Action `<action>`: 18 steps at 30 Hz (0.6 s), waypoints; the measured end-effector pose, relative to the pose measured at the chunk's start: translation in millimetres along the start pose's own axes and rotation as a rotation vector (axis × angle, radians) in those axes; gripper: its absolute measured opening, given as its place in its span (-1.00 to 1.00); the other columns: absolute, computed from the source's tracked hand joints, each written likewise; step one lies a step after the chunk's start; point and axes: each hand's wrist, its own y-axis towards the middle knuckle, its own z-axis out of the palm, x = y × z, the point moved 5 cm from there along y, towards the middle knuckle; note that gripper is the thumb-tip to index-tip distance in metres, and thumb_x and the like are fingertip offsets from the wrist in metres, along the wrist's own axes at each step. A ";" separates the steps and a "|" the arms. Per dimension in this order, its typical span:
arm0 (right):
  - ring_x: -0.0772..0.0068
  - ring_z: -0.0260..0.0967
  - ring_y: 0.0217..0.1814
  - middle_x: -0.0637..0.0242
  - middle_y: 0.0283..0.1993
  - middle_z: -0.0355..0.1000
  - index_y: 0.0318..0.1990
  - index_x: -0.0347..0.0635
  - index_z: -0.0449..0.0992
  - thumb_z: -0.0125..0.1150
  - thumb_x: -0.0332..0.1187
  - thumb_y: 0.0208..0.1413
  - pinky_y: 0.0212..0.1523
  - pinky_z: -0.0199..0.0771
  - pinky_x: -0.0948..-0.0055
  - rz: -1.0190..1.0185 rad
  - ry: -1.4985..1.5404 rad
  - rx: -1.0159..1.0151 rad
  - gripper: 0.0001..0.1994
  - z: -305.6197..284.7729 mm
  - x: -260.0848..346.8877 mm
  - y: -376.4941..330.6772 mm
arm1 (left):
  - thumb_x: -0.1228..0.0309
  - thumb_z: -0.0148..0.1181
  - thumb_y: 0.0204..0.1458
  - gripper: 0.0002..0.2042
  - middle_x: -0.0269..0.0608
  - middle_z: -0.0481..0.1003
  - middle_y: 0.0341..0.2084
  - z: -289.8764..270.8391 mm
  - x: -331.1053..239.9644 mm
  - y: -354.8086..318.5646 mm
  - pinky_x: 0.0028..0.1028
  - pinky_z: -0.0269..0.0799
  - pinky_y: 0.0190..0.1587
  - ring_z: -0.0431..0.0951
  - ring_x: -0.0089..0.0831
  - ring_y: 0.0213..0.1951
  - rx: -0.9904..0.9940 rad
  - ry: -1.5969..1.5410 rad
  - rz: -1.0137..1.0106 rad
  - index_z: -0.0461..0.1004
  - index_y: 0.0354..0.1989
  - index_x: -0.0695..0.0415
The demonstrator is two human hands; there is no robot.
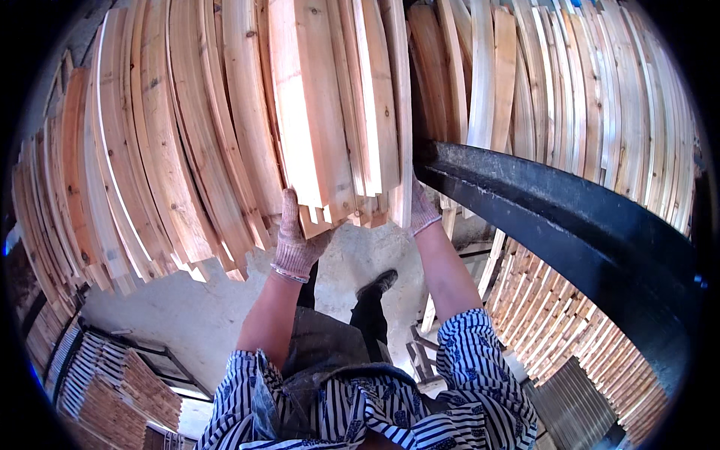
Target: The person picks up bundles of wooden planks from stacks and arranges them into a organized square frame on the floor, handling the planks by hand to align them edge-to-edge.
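Note:
Both my hands wear knitted work gloves and grip the near ends of a bundle of pale wooden boards [309, 112] between them. My left hand [298, 244] is at the bundle's left, its thumb up along the side and its fingers under the ends. My right hand [423, 208] presses on the right side, partly hidden behind an upright board [402, 112]. The board ends are uneven, some jutting nearer to me than others. More boards [161, 127] stand packed edge to edge just left of the bundle.
A dark metal beam [555, 210] curves past close to my right hand. Beyond it stands another row of boards [600, 97]. Stacked wood pieces [585, 330] lie low at the right, and more stacks [112, 397] at lower left. Concrete floor [187, 307] shows below.

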 end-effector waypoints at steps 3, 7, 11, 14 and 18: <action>0.33 0.14 0.48 0.16 0.48 0.13 0.50 -0.13 0.00 -0.07 -0.04 0.40 0.44 0.24 0.38 0.078 0.299 0.002 -0.36 1.3 -12.0 0.1 | -0.43 -0.10 0.13 -0.13 0.00 0.30 0.28 2.7 -0.2 0.4 0.15 0.15 0.35 0.30 0.02 0.30 0.028 0.024 0.000 0.19 0.41 0.00; 0.37 0.13 0.48 0.16 0.49 0.13 0.50 -0.13 0.01 -0.12 0.09 0.42 0.44 0.24 0.40 0.227 0.762 -0.005 -0.32 5.6 -25.7 1.1 | -0.41 -0.05 0.14 -0.18 -0.13 0.35 0.23 6.9 3.6 -2.7 0.06 0.35 0.24 0.39 -0.08 0.24 0.000 0.078 -0.012 0.22 0.39 -0.05; 0.36 0.25 0.42 0.18 0.41 0.27 0.49 -0.05 0.08 -0.18 0.27 0.36 0.41 0.30 0.37 0.092 0.239 0.058 -0.26 1.0 -40.0 -27.7 | -0.44 -0.12 0.14 -0.09 0.01 0.27 0.31 26.6 10.8 -29.5 0.13 0.22 0.35 0.28 -0.02 0.33 0.104 0.197 -0.009 0.11 0.44 0.05; 0.19 0.47 0.23 0.12 0.26 0.44 0.43 -0.03 0.21 0.00 0.33 0.24 0.16 0.57 0.06 0.416 0.905 0.091 -0.21 26.3 -64.5 -74.2 | -0.36 -0.03 0.17 -0.12 -0.02 0.30 0.31 -17.8 42.1 -54.5 0.00 0.28 0.35 0.36 -0.12 0.28 0.069 0.288 0.011 0.09 0.44 0.12; 0.10 0.46 0.23 0.16 0.28 0.44 0.42 -0.04 0.25 0.05 0.30 0.22 0.12 0.56 -0.10 0.489 1.146 0.160 -0.22 63.9 -131.9 -175.1 | -0.23 0.16 0.16 -0.10 -0.14 0.32 0.33 -72.3 85.4 -114.3 -0.09 0.26 0.38 0.38 -0.16 0.31 -0.033 0.190 -0.104 0.02 0.48 0.14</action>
